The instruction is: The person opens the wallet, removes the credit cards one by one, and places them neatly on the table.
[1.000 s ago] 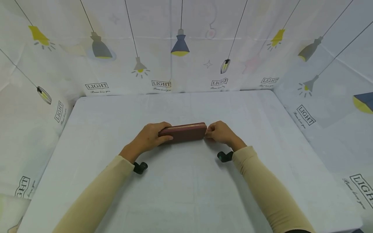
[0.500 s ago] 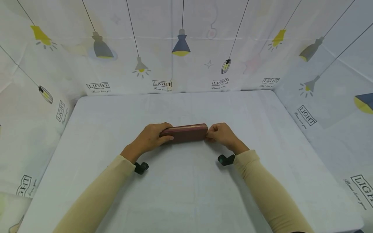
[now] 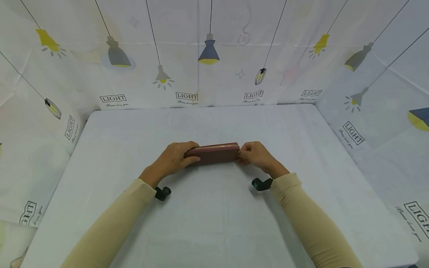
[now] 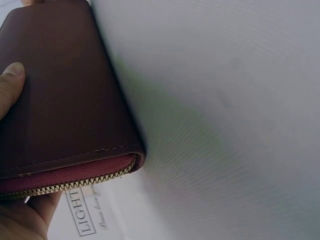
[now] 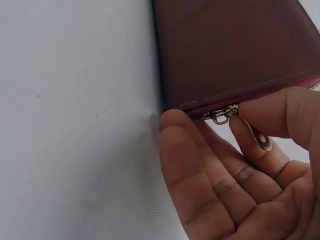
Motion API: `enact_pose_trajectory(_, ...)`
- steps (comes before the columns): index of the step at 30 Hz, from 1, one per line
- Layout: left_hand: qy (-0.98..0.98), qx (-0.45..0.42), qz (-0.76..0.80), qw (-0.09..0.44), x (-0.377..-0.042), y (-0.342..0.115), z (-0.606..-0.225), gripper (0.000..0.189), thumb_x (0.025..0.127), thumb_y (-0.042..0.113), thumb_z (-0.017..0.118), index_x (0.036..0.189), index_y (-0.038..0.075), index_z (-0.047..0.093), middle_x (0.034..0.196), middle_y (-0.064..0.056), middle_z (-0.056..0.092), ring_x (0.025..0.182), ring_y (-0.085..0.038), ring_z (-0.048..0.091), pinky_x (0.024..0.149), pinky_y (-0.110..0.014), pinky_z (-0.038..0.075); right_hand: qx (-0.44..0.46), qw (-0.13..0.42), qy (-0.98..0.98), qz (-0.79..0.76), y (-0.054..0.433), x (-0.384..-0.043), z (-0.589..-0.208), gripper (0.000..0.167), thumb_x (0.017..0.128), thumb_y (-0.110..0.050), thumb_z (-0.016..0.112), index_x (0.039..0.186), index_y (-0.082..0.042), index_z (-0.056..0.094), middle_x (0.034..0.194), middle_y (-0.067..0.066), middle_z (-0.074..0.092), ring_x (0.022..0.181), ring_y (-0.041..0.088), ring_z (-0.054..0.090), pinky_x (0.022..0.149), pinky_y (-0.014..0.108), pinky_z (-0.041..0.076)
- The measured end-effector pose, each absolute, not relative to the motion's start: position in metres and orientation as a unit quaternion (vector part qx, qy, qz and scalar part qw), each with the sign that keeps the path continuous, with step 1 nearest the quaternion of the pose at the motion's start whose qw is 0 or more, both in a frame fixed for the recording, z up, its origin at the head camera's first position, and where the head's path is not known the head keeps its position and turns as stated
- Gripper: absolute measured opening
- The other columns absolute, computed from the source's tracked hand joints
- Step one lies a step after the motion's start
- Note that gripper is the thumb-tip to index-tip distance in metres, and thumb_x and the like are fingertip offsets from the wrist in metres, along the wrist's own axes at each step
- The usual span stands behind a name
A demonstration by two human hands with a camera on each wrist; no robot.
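A dark brown zip-around wallet (image 3: pixel 216 155) stands on its long edge on the white table, zipper side up. My left hand (image 3: pixel 172 158) grips its left end, the thumb (image 4: pixel 11 87) on the near face and the other fingers behind it. Gold zipper teeth (image 4: pixel 80 184) run along that end over a reddish band. At the opposite end my right hand (image 3: pixel 257 154) pinches the metal zipper pull (image 5: pixel 263 141) between thumb and forefinger. Its other fingers extend below, with fingertips right at the wallet's lower corner. The slider (image 5: pixel 225 115) sits low on this end, near the table.
A white cloth covers the table (image 3: pixel 214 223). Fabric walls (image 3: pixel 228 82) printed with lamps and "LIGHT" labels enclose its back and sides. Small black wrist cameras (image 3: pixel 163 193) hang below both sleeve cuffs.
The right wrist and forearm have shifted slightly down and right in the head view. The wallet and both grips look the same, with only a small shift of the whole view.
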State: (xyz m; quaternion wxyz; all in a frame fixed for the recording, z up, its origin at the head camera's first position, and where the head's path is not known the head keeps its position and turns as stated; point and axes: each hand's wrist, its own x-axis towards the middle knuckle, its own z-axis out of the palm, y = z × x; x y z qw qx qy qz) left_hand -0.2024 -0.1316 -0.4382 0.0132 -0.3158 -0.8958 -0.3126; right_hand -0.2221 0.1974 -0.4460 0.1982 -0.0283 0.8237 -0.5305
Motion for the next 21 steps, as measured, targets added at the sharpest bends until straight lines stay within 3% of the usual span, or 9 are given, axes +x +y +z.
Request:
enact_pose_trajectory(8,-0.893,-0.324,-0.312,0.023,-0.204,-0.131,-0.442,0.031,0.096,0.025,0.078,0.123,0.014,0.068,0.105,0.001,0.075,0.083,-0.015,0.063,0.077,-0.035,0.054,-0.027,0.209,0.814,-0.541,0.198,-0.217,-0.441,0.016,0.106,-0.009,0.053,0.105,0.005,0.061,0.122,0.023,0.07,0.107,0.034,0.074,0.092,0.043,0.061)
enact_pose_trajectory(21,-0.894,-0.322,-0.31,0.028,-0.201,-0.132,-0.442,0.029,0.096,0.026,0.077,0.121,0.014,0.069,0.102,0.002,0.074,0.082,-0.014,0.062,0.076,-0.034,0.053,-0.022,0.198,0.808,-0.555,0.192,-0.206,-0.434,0.022,0.11,-0.017,0.048,0.108,0.003,0.056,0.133,0.028,0.065,0.115,0.039,0.071,0.097,0.048,0.058)
